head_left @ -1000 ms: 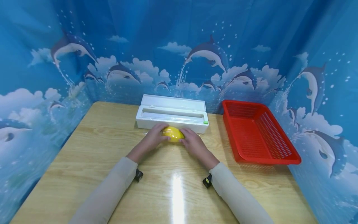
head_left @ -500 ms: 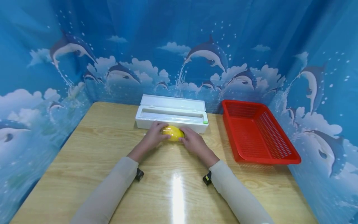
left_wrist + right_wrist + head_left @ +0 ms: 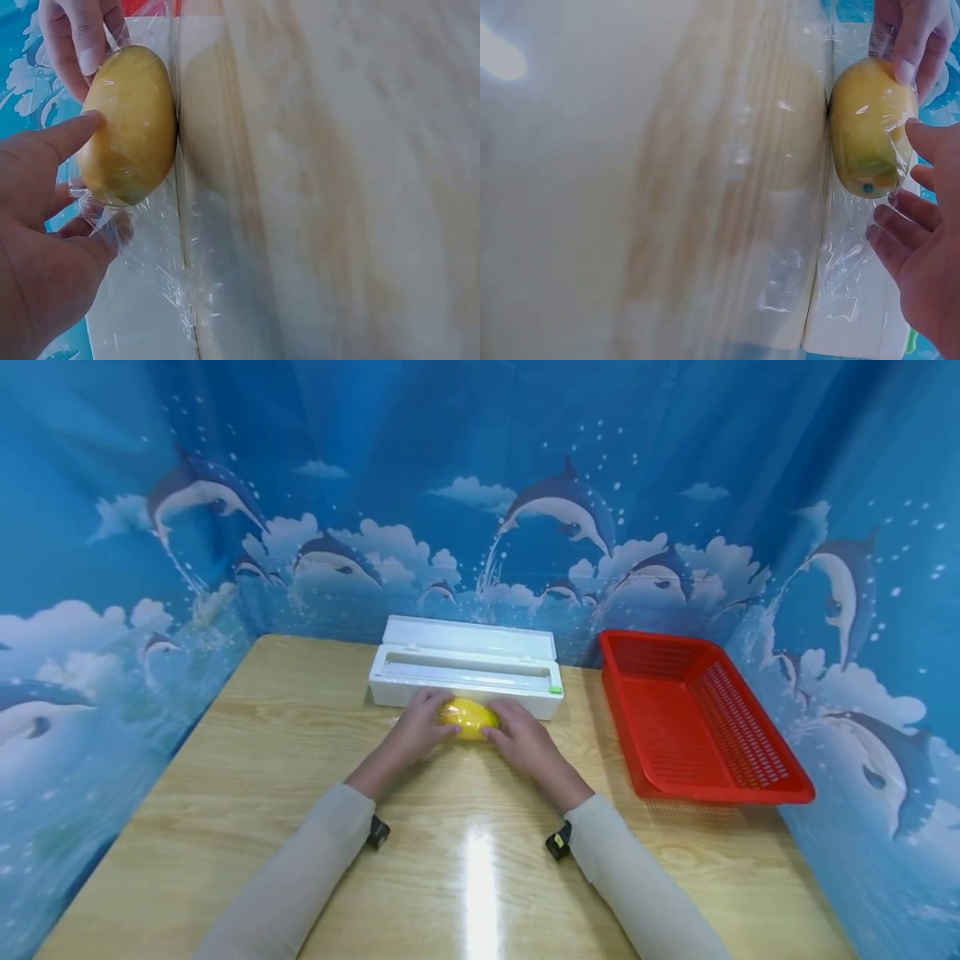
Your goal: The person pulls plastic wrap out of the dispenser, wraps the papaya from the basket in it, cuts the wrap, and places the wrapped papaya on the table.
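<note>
A yellow mango with a greenish end lies wrapped in clear cling film, close to the front of a white cling film dispenser. My left hand holds the mango's left end, thumb on its near side and the other fingers among gathered film. At the opposite end my right hand holds it too, its thumb against the skin. In the right wrist view, the fingers of that hand spread behind and below the mango. The dispenser's lid stands raised; a green slider sits at its right end.
A red plastic basket stands at the right side of the wooden table. Behind and beside the table hangs a blue dolphin-print curtain. Black wrist cameras are strapped on both forearms.
Both hands keep hold of the wrapped mango in nearly the same place. The head view shifts very slightly; fingers and thumbs move only a little.
</note>
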A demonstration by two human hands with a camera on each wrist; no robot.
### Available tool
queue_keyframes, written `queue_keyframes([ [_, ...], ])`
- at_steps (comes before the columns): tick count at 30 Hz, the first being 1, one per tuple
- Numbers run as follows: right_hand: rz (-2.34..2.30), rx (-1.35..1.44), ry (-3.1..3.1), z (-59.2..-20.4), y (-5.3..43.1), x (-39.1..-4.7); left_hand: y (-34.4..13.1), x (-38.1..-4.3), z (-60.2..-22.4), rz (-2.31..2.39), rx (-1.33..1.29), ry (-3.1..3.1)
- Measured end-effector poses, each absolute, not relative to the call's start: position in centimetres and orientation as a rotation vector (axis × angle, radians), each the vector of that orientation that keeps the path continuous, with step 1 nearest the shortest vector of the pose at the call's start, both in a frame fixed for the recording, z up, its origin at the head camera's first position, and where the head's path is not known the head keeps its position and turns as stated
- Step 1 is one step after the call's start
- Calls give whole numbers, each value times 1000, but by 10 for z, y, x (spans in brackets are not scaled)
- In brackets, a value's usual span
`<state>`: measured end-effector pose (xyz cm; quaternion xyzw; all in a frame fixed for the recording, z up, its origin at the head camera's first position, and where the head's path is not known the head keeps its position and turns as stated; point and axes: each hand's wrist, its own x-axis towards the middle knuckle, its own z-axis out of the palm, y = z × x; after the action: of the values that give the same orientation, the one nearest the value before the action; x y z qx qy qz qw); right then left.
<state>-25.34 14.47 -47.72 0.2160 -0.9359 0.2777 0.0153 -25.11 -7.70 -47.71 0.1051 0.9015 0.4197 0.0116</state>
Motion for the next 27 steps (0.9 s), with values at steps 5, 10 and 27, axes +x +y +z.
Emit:
queue_keyframes([
  [5, 902, 601, -2914, -476, 150, -250, -75, -248, -477, 1279, 371, 2841],
  [10, 996, 515, -2887, -469, 157, -245, -73, -246, -470, 1252, 334, 2861],
  [27, 1253, 293, -2419, -484, 207, -270, -30, -270, -445, 1427, 617, 2849],
])
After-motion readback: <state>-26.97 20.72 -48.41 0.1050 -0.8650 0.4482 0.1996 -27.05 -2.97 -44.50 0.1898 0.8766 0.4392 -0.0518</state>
